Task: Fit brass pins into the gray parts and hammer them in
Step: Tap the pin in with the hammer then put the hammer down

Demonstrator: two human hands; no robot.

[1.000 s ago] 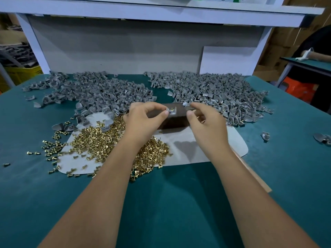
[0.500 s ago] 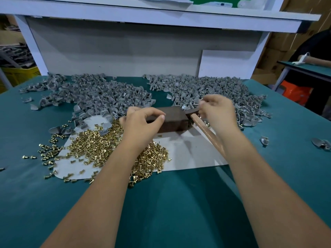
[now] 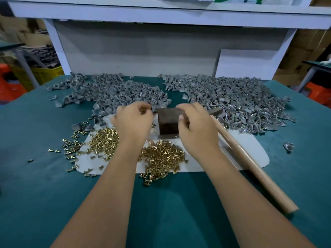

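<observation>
Hammer (image 3: 250, 161) is back down on the table (image 3: 53, 176), handle released since half a second ago. Right hand (image 3: 195, 127) now rests curled at the dark block (image 3: 167, 122); what it holds, cannot tell. Left hand (image 3: 133, 120) pinches something small, probably a brass pin. Brass pins (image 3: 105, 140) lie heaped near the wrists, gray parts (image 3: 232, 99) behind. Likely one strike done, next fit starting.

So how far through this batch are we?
Done: the right pile shows brass glints, so it looks pinned. In hand: left hand pinches something small beside the block; right hand rests there, hammer lying down. Left: the plain gray pile and many loose pins.
</observation>
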